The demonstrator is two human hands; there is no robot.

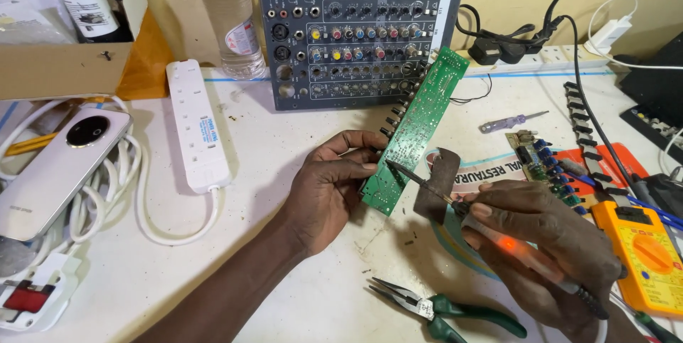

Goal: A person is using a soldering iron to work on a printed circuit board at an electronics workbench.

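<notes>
My left hand (331,186) grips the near end of a long green circuit board (416,126), which stands tilted on its edge on the white table. My right hand (548,247) holds a soldering iron (498,240) with a glowing orange light on its handle. The iron's dark tip (395,166) touches the lower part of the board's solder side. A grey scrap (437,186) lies under the iron's shaft.
An audio mixer (356,26) leans at the back with a plastic bottle (231,19) beside it. A white power strip (196,126), a phone (60,169), green-handled pliers (445,307), a yellow multimeter (644,257), a small screwdriver (509,123) and a second knobbed board (544,165) lie around.
</notes>
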